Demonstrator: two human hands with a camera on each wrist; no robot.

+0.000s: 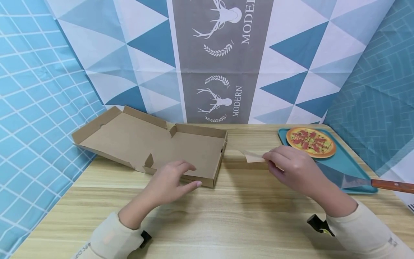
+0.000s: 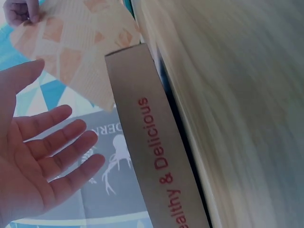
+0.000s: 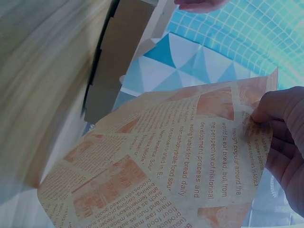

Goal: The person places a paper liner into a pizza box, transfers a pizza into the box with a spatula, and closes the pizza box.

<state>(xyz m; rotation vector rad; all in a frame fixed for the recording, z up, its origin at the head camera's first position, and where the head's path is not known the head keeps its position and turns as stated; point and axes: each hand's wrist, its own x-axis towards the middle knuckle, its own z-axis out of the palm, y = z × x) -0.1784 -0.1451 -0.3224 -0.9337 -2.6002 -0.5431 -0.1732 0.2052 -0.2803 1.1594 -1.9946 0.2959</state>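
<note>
My right hand [image 1: 295, 171] pinches one edge of a thin sheet of food wrapping paper [image 1: 253, 157] above the table, right of the pizza box. Brown pictures and printed text cover the paper [image 3: 190, 156] in the right wrist view. An open cardboard pizza box [image 1: 200, 149] lies on the table, its lid [image 1: 126, 133] folded back to the left. Above the box's front edge hovers my left hand [image 1: 171, 181], fingers relaxed and holding nothing. In the left wrist view, the box's side [image 2: 137, 118] bears red lettering, apart from the spread left fingers.
At the right back, a blue tray [image 1: 347, 163] holds a pizza [image 1: 311, 142]. A spatula [image 1: 355, 181] with a wooden handle lies across the tray's front, handle pointing right. Patterned cloth [image 1: 223, 64] hangs behind the wooden table [image 1: 210, 223].
</note>
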